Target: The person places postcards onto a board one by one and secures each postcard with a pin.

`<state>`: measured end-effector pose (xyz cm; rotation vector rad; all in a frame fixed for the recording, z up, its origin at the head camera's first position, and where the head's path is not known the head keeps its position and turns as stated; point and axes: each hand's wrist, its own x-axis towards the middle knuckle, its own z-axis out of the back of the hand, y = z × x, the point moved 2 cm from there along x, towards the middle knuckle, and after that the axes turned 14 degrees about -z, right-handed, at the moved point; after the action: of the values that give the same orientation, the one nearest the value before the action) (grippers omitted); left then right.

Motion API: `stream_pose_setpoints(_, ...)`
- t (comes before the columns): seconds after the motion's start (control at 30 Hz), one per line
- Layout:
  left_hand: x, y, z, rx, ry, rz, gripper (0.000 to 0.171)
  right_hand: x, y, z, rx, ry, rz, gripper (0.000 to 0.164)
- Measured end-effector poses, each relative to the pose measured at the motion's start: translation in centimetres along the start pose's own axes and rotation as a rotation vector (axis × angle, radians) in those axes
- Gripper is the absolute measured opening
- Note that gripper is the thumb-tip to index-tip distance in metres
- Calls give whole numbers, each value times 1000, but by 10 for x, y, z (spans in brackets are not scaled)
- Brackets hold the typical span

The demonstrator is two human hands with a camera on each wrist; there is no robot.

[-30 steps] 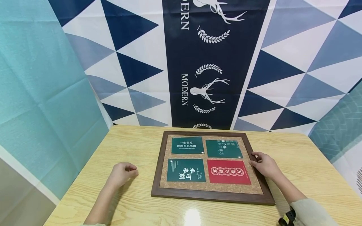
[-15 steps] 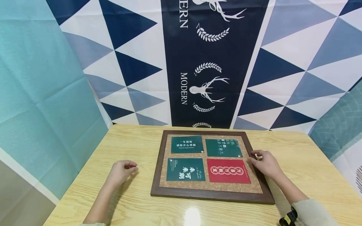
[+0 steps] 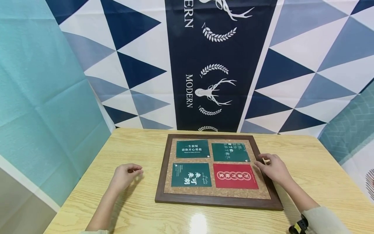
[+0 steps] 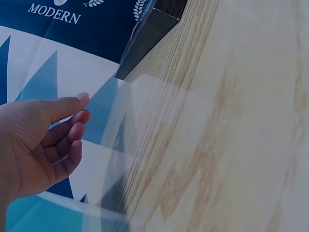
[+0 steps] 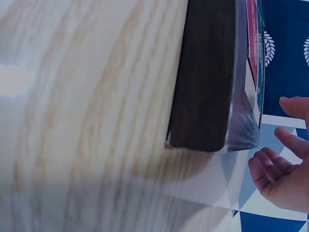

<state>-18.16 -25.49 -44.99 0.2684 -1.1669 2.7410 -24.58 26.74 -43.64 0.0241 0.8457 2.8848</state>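
Note:
A cork board with a dark brown wooden frame point(image 3: 216, 200) lies on the wooden table. Pinned on its cork are a red card point(image 3: 236, 175) at the near right and several dark green cards, one of them a green card point(image 3: 191, 175) at the near left. My right hand point(image 3: 273, 168) hovers at the frame's right side, thumb and index finger apart. In the right wrist view the right hand point(image 5: 285, 166) shows spread fingers beside the frame, holding nothing. To the left of the board, my left hand point(image 3: 124, 177) is loosely curled above the table; it holds nothing.
Small clear pushpins show on the green cards, such as the pushpin point(image 3: 208, 156) on the far left card. A patterned cloth point(image 3: 143, 65) with triangles and deer heads hangs behind the table point(image 3: 137, 208). Teal cloth point(image 3: 49, 97) hangs on the left.
My right hand's thumb has shifted slightly left over the frame, widening its gap from the index finger. The left hand has risen a little. The whole view has tilted slightly; the board stays put.

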Motion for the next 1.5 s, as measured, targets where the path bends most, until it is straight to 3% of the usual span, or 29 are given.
stream_pose_setpoints(0.37,1,-6,-1,-53,-19,6,24,-5,8,2,8,2,-11,54)
stream_pose_setpoints(0.87,6,-16,-11,-52,-31,-3,17,-9,16,-1,-2,15,-15,54)
stream_pose_setpoints(1.37,11,-28,-18,-64,-37,-50,19,-12,23,-2,15,4,40,46)
stream_pose_setpoints(1.5,13,-29,-20,-79,-29,-37,20,-14,26,-3,19,9,46,45)
